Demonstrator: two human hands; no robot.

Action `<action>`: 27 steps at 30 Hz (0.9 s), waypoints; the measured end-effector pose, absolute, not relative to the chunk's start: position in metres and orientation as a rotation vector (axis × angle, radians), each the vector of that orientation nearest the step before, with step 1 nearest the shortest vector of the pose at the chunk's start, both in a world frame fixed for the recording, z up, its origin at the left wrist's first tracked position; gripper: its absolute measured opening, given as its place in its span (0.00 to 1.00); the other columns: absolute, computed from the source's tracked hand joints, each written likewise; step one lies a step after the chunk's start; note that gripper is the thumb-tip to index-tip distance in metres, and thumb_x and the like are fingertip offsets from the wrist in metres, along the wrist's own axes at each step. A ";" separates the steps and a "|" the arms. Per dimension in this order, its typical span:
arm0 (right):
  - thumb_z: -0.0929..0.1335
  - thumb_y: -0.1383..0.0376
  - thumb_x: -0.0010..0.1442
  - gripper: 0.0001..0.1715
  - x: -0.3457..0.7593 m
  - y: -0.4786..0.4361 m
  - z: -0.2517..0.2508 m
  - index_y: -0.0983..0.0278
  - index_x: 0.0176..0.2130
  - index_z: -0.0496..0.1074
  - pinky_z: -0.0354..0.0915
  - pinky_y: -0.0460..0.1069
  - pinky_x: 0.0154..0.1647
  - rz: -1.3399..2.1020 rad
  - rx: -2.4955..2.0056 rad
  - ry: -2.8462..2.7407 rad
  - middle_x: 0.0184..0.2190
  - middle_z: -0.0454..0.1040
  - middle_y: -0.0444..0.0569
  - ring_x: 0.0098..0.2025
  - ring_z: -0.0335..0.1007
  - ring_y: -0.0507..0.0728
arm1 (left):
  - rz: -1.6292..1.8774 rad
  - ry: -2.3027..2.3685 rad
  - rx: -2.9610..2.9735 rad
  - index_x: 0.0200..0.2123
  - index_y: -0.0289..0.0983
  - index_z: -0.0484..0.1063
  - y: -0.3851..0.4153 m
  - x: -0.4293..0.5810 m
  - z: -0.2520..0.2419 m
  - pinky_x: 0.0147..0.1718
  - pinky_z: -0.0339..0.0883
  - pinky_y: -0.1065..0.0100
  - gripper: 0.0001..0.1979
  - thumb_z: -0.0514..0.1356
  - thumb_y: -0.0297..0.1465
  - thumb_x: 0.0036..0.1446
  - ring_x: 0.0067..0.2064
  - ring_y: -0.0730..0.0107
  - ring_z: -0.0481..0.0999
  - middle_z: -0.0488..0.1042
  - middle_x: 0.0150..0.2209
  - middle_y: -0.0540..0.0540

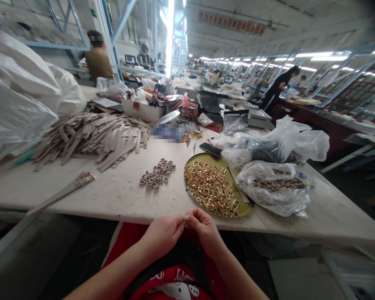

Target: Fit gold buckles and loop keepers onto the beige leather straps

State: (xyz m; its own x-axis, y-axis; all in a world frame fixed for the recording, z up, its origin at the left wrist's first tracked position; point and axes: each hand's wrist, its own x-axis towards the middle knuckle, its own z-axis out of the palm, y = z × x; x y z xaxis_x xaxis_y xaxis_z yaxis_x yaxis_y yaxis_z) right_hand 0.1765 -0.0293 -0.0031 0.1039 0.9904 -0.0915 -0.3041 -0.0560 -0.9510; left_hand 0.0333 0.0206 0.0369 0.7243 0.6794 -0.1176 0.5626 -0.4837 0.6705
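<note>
Both hands meet at the table's front edge, over my lap. My left hand point(165, 229) and my right hand point(203, 227) pinch a small beige loop point(186, 218) between their fingertips. Fingers cover most of it, but its colour matches the pile of small beige strap loops point(156, 174) on the table ahead. To the right of that pile stands a round olive-gold tray point(246, 205), heaped with small gold metal buckles point(209, 185). An open clear plastic bag point(276, 200) beside the tray holds more beige loops.
Beige strips point(93, 135) lie heaped at the back left, near a large white sack point(25, 83). A bundle of long strips point(62, 191) overhangs the front edge. A dark phone point(211, 148) lies behind the tray. Tied plastic bags point(284, 143) stand right; other people work farther off.
</note>
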 end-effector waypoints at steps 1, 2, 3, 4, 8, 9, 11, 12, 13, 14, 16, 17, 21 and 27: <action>0.69 0.60 0.52 0.12 0.178 -0.031 -0.001 0.65 0.25 0.66 0.55 0.45 0.28 1.273 -1.111 -0.928 0.21 0.63 0.40 0.25 0.56 0.49 | 0.188 0.929 2.230 0.31 0.39 0.70 0.020 0.032 0.037 0.26 0.55 0.72 0.17 0.44 0.36 0.61 0.28 0.68 0.72 0.74 0.27 0.47; 0.69 0.60 0.51 0.12 0.179 -0.033 0.001 0.65 0.25 0.66 0.55 0.45 0.29 1.244 -1.134 -0.988 0.22 0.64 0.41 0.26 0.57 0.49 | 0.163 0.925 2.243 0.31 0.38 0.70 0.019 0.031 0.037 0.25 0.54 0.72 0.17 0.44 0.36 0.61 0.28 0.68 0.72 0.74 0.26 0.47; 0.69 0.60 0.51 0.12 0.180 -0.034 0.002 0.65 0.25 0.66 0.56 0.45 0.29 1.220 -1.155 -1.037 0.23 0.64 0.41 0.27 0.58 0.50 | 0.141 0.918 2.250 0.30 0.38 0.70 0.019 0.030 0.037 0.25 0.54 0.72 0.17 0.44 0.36 0.60 0.28 0.68 0.71 0.74 0.26 0.47; 0.69 0.60 0.51 0.11 0.181 -0.035 0.003 0.65 0.25 0.67 0.56 0.45 0.30 1.210 -1.170 -1.070 0.24 0.65 0.42 0.27 0.58 0.50 | 0.125 0.906 2.248 0.29 0.38 0.70 0.019 0.030 0.037 0.25 0.54 0.73 0.17 0.44 0.36 0.60 0.27 0.68 0.71 0.74 0.25 0.48; 0.68 0.58 0.53 0.13 0.182 -0.036 0.000 0.65 0.26 0.66 0.56 0.45 0.28 1.381 -1.120 -0.922 0.22 0.64 0.40 0.25 0.57 0.49 | 0.183 0.846 2.185 0.28 0.38 0.69 0.017 0.033 0.037 0.26 0.55 0.74 0.17 0.45 0.37 0.60 0.28 0.69 0.71 0.74 0.26 0.49; 0.67 0.57 0.54 0.13 0.182 -0.035 -0.001 0.65 0.27 0.65 0.55 0.45 0.28 1.425 -1.106 -0.862 0.21 0.63 0.40 0.24 0.57 0.49 | 0.219 0.848 2.166 0.28 0.38 0.69 0.016 0.034 0.036 0.26 0.56 0.74 0.17 0.45 0.37 0.60 0.29 0.70 0.71 0.74 0.26 0.49; 0.67 0.56 0.54 0.15 0.183 -0.033 -0.001 0.65 0.27 0.65 0.55 0.45 0.28 1.430 -1.130 -0.826 0.21 0.64 0.40 0.24 0.57 0.49 | 0.275 0.878 2.138 0.28 0.38 0.68 0.015 0.035 0.035 0.27 0.57 0.74 0.17 0.44 0.37 0.61 0.29 0.70 0.71 0.74 0.27 0.49; 0.67 0.55 0.53 0.15 0.184 -0.032 -0.001 0.65 0.26 0.65 0.55 0.45 0.28 1.403 -1.163 -0.853 0.21 0.64 0.41 0.24 0.57 0.49 | 0.286 0.901 2.133 0.28 0.38 0.68 0.014 0.036 0.035 0.27 0.57 0.74 0.17 0.44 0.37 0.61 0.29 0.70 0.71 0.74 0.27 0.49; 0.68 0.56 0.52 0.15 0.186 -0.031 -0.001 0.65 0.26 0.65 0.55 0.45 0.28 1.376 -1.198 -0.890 0.20 0.64 0.41 0.24 0.57 0.49 | 0.284 0.921 2.136 0.28 0.38 0.68 0.014 0.036 0.034 0.27 0.57 0.74 0.17 0.44 0.37 0.61 0.29 0.70 0.71 0.74 0.27 0.49; 0.69 0.56 0.51 0.16 0.187 -0.030 -0.001 0.66 0.26 0.66 0.54 0.45 0.28 1.363 -1.222 -0.917 0.20 0.64 0.40 0.24 0.57 0.49 | 0.278 0.935 2.145 0.28 0.38 0.68 0.013 0.037 0.033 0.26 0.57 0.74 0.17 0.44 0.37 0.61 0.28 0.70 0.71 0.74 0.26 0.49; 0.69 0.56 0.51 0.16 0.187 -0.030 -0.002 0.65 0.25 0.65 0.53 0.45 0.27 1.387 -1.211 -0.895 0.19 0.62 0.40 0.24 0.55 0.48 | 0.269 0.952 2.172 0.28 0.38 0.68 0.012 0.038 0.032 0.25 0.56 0.74 0.17 0.44 0.37 0.61 0.27 0.70 0.71 0.74 0.25 0.49; 0.69 0.56 0.51 0.15 0.186 -0.030 -0.004 0.65 0.25 0.65 0.52 0.44 0.26 1.416 -1.181 -0.846 0.19 0.62 0.39 0.23 0.54 0.48 | 0.267 0.959 2.188 0.28 0.38 0.68 0.012 0.038 0.031 0.25 0.55 0.74 0.17 0.44 0.36 0.61 0.27 0.71 0.71 0.74 0.25 0.49; 0.68 0.56 0.53 0.15 0.177 -0.033 -0.016 0.64 0.26 0.63 0.52 0.44 0.25 1.474 -1.063 -0.647 0.20 0.59 0.38 0.23 0.52 0.48 | 0.236 0.982 2.252 0.29 0.38 0.68 0.014 0.041 0.026 0.25 0.54 0.73 0.16 0.44 0.35 0.61 0.26 0.70 0.71 0.74 0.25 0.49; 0.68 0.57 0.52 0.13 0.181 -0.033 -0.011 0.64 0.26 0.65 0.55 0.44 0.28 1.259 -1.181 -0.929 0.23 0.61 0.40 0.26 0.55 0.49 | 0.169 0.968 2.284 0.28 0.38 0.69 0.017 0.042 0.026 0.25 0.54 0.72 0.18 0.43 0.37 0.61 0.28 0.68 0.71 0.74 0.26 0.47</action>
